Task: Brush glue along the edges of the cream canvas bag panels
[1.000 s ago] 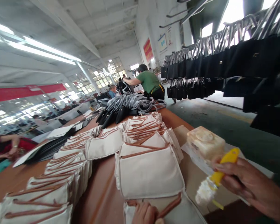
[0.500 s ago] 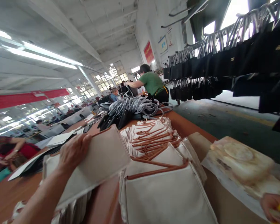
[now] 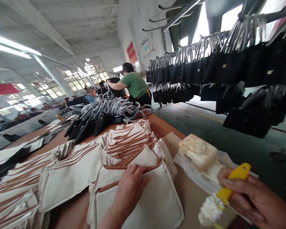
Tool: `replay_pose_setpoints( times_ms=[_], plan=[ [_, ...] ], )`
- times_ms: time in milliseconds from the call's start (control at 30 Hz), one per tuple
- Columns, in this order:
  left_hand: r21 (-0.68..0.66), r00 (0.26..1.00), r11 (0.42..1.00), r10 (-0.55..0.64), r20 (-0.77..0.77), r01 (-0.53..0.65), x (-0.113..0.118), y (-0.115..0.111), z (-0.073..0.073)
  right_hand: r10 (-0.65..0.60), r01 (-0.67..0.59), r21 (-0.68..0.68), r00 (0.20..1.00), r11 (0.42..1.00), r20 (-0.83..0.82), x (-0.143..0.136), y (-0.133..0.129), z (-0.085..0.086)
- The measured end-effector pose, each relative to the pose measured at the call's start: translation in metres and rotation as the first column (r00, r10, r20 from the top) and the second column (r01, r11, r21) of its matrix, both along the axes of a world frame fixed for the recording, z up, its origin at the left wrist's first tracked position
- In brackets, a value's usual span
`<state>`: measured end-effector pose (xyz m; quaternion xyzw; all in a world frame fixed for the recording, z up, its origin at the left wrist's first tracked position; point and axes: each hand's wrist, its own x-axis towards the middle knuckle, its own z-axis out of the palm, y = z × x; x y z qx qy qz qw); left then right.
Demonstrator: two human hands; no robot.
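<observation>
My left hand [image 3: 130, 187] rests on the front cream fabric pouch [image 3: 160, 195], its fingers curled over the brown-trimmed top edge. My right hand [image 3: 255, 198] is closed around a yellow-handled brush [image 3: 225, 194], held to the right of that pouch. Thick white paste covers the brush's bristles. Behind my left hand, a row of similar cream pouches [image 3: 131, 136] leans in overlapping layers. More pouches [image 3: 69, 178] lie stacked to the left. Just beyond my right hand stands a paste-crusted pale container [image 3: 197, 152] on a plastic sheet.
Black straps or handles wrapped in clear plastic [image 3: 112, 109] are heaped farther along the brown table [image 3: 166, 122]. Black bags [image 3: 219, 68] hang from a rack at the right. A person in a green shirt [image 3: 137, 84] stands at the far end. Brown board [image 3: 190, 194] lies under the pouches' right side.
My left hand has let go of a pouch at the left and moved right onto the front pouch. My right hand has come further into view with the brush. The view has shifted right.
</observation>
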<state>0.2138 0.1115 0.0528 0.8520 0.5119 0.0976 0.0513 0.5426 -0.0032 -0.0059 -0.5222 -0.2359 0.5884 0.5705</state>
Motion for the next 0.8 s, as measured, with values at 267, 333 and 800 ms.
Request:
replay_pose_setpoints(
  times_ms=[267, 333, 800],
  plan=[
    [-0.192, 0.997, 0.98, 0.067, 0.048, -0.057, 0.043, -0.023, 0.0, 0.047, -0.018, 0.212, 0.99, 0.977, -0.132, 0.006, -0.01, 0.025],
    [-0.259, 0.996, 0.966, 0.037, 0.081, -0.015, 0.049, -0.034, 0.011, 0.016, 0.015, 0.275, 0.994, 0.961, -0.112, 0.009, -0.007, 0.031],
    [-0.513, 0.964, 0.855, 0.069, 0.257, 0.076, 0.076, -0.108, 0.053, -0.029, -0.077, 0.452, 0.974, 0.889, 0.223, -0.004, -0.001, 0.05]
  ],
)
